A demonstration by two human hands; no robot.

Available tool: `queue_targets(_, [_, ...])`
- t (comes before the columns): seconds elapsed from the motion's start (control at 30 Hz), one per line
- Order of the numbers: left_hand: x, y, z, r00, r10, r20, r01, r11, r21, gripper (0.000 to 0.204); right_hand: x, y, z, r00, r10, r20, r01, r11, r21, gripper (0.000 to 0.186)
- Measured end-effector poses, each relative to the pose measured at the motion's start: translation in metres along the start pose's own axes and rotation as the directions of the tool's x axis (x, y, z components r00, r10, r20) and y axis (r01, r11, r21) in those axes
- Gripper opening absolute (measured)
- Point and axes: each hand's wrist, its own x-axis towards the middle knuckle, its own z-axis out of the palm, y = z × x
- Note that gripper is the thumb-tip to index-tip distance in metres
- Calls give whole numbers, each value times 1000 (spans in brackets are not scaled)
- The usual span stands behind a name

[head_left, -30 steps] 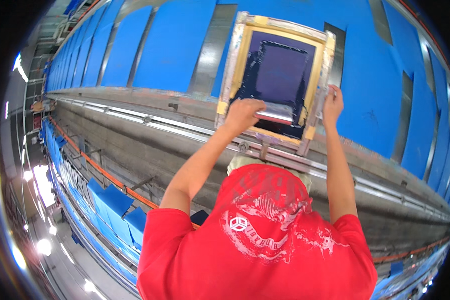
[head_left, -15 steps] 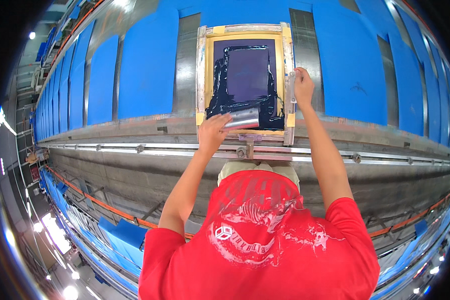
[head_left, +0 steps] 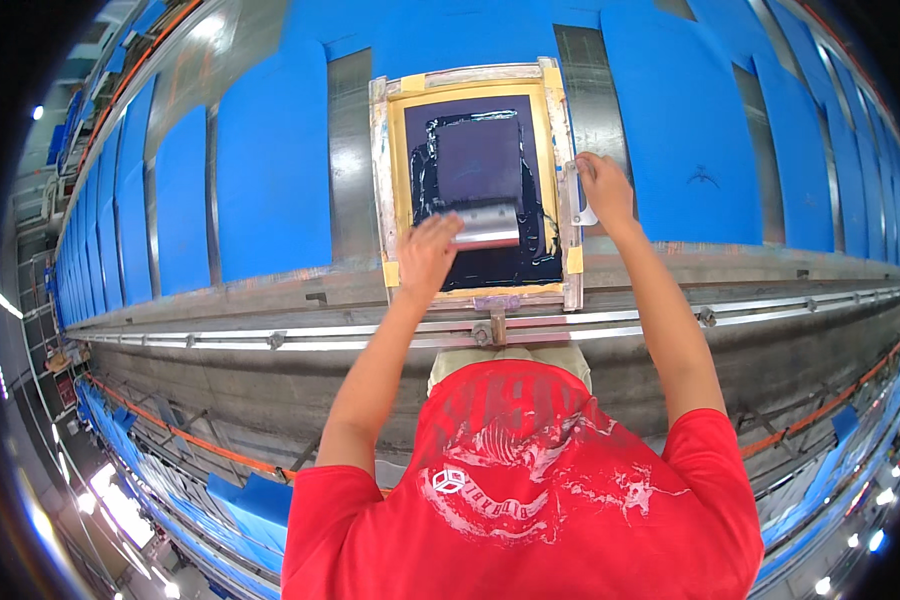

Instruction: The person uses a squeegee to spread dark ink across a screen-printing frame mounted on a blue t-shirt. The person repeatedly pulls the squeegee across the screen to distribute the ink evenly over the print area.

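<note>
A screen printing frame with a yellow-taped border lies over a long table, its purple mesh partly coated in dark, glossy ink. My left hand grips a silver metal squeegee with a reddish edge, resting across the lower half of the mesh. My right hand is closed on a pale handle at the frame's right side. Below the frame, my red-shirted body fills the bottom of the view.
Blue sheets line the long metal table on both sides of the frame. A double silver rail runs along the near edge. Further tables with blue sheets and orange rails lie behind me, with lights at the far left.
The squeegee in my left hand has shifted slightly up the mesh from the frame's lower end and lies more level. The view has turned, so the table and frame now appear straighter.
</note>
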Motion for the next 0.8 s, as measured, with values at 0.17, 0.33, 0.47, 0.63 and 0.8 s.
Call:
queue_targets(0.17, [111, -36, -13, 992, -80, 93, 95, 980, -175, 28, 18, -82, -43, 920, -379, 98, 387, 919, -81, 35])
queue_targets(0.33, [184, -54, -9, 957, -126, 260, 176, 968, -181, 33, 63, -110, -3, 855, -505, 121, 507, 862, 18, 34])
queue_targets(0.47, [155, -57, 17, 988, -100, 121, 120, 977, -176, 32, 44, -95, 36, 880, -469, 76, 458, 880, 128, 30])
queue_targets(0.63, [71, -16, -6, 992, -24, 128, 51, 976, -211, 33, -62, -86, 27, 892, -450, 43, 431, 875, 221, 35])
queue_targets(0.8, [38, -9, -18, 993, -5, 118, 27, 981, -190, 32, -93, -94, 14, 894, -415, 171, 365, 894, 261, 39])
